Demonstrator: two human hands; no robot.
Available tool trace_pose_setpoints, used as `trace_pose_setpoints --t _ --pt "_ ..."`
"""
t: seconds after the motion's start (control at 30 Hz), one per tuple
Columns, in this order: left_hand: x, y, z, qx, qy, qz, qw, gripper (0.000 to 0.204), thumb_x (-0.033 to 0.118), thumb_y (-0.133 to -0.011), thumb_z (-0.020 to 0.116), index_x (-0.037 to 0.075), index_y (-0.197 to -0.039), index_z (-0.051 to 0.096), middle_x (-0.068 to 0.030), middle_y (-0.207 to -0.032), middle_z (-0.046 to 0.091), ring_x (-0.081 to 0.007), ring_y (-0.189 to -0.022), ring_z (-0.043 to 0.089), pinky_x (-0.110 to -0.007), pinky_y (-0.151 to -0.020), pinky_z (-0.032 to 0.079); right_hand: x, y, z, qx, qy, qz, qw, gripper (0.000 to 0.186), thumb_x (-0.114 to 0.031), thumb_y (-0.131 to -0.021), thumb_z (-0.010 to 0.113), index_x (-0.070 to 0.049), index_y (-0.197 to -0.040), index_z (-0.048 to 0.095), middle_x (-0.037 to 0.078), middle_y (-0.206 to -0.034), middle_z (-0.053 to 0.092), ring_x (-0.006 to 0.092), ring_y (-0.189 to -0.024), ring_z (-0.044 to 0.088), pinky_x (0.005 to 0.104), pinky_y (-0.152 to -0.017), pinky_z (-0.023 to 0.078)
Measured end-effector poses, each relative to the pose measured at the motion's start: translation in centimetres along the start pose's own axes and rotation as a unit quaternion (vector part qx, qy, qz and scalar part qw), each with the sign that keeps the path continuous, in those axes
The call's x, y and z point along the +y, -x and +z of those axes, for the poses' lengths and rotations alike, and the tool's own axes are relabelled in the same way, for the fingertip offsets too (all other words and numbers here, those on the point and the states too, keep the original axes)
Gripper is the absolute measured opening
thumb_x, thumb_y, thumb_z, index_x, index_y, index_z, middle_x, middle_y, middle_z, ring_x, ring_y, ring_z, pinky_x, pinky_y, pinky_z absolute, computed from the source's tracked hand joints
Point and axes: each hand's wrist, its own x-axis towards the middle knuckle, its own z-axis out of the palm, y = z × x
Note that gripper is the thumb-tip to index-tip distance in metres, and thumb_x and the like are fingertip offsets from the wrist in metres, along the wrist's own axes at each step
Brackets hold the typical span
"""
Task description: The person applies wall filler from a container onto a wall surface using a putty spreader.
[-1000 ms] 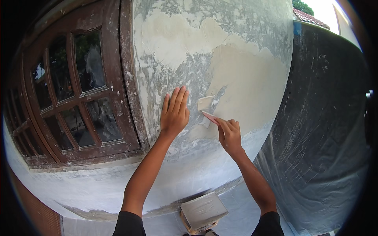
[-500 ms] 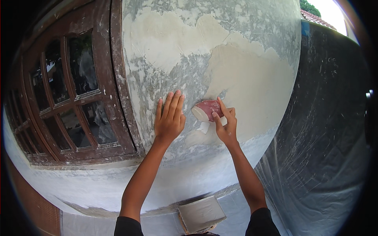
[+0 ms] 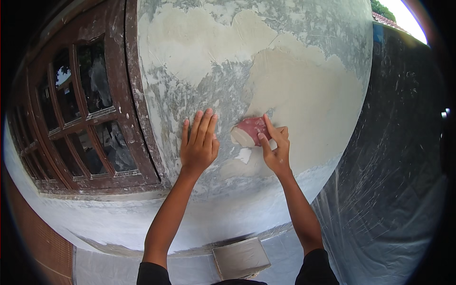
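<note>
My left hand (image 3: 199, 142) rests with fingers stretched on the patchy grey wall (image 3: 180, 71), right of the window frame. To its right, my right hand (image 3: 278, 149) grips a pinkish-red flat scraper (image 3: 254, 128) between thumb and fingers, its lower-left part covered in pale filler and lying against the wall. Cream filler covers large areas above and to the right of both hands (image 3: 304, 95). A small white patch (image 3: 243, 155) shows just below the scraper.
A brown wooden window (image 3: 114, 133) with several panes is at left. Dark sheeting (image 3: 394, 142) under clear plastic hangs at right. A rectangular container of smooth pale grey paste (image 3: 241, 256) sits low at the wall's foot. Roof tiles and foliage show top right.
The scraper has turned from edge-on to show its broad face and moved slightly up against the wall. My left hand is still flat on the wall; the view has shifted a little.
</note>
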Motion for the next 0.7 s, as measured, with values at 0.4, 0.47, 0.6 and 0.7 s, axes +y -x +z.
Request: trace_pose_setpoints --t 0.4,0.47,0.6,0.7 --pt "-0.1 0.2 0.0 -0.004 -0.013 -0.001 1.000 0.045 0.014 -0.093 0.047 0.008 -0.137 0.054 -0.0077 -0.145 0.052 -0.0245 -0.139 0.043 -0.049 -0.119 0.025 -0.2 0.0 0.4 0.019 -0.014 -0.021 1.000 0.053 -0.004 -0.086 0.069 -0.010 -0.138 0.059 0.006 -0.083 0.065 0.0212 -0.086 0.047 0.0313 -0.085 0.039" --pt "0.0 0.2 0.1 -0.004 -0.014 0.000 1.000 0.045 0.014 -0.093 0.047 0.008 -0.137 0.054 -0.0077 -0.146 0.052 -0.0244 -0.139 0.043 -0.049 -0.119 0.025 0.9 -0.6 0.3 0.084 -0.053 0.062 0.993 0.051 -0.008 -0.090 0.068 -0.010 -0.140 0.057 0.007 -0.087 0.062 0.0193 -0.088 0.046 0.0300 -0.084 0.039" --pt "0.0 0.2 0.1 -0.008 -0.014 0.000 1.000 0.046 0.013 -0.093 0.047 0.008 -0.137 0.054 -0.0076 -0.146 0.052 -0.0241 -0.140 0.043 -0.049 -0.119 0.025 0.9 -1.7 -0.6 0.207 -0.194 0.194 0.939 0.049 -0.014 -0.095 0.065 -0.010 -0.143 0.053 0.006 -0.094 0.057 0.0168 -0.093 0.047 0.0282 -0.092 0.040" --pt "0.0 0.2 0.1 -0.003 -0.017 -0.001 1.000 0.045 0.013 -0.093 0.048 0.008 -0.137 0.054 -0.0077 -0.146 0.052 -0.0240 -0.140 0.043 -0.049 -0.119 0.025 0.8 0.3 0.4 0.044 -0.070 0.050 0.995 0.052 -0.011 -0.092 0.069 -0.011 -0.141 0.055 0.006 -0.098 0.063 0.0174 -0.090 0.048 0.0288 -0.089 0.040"
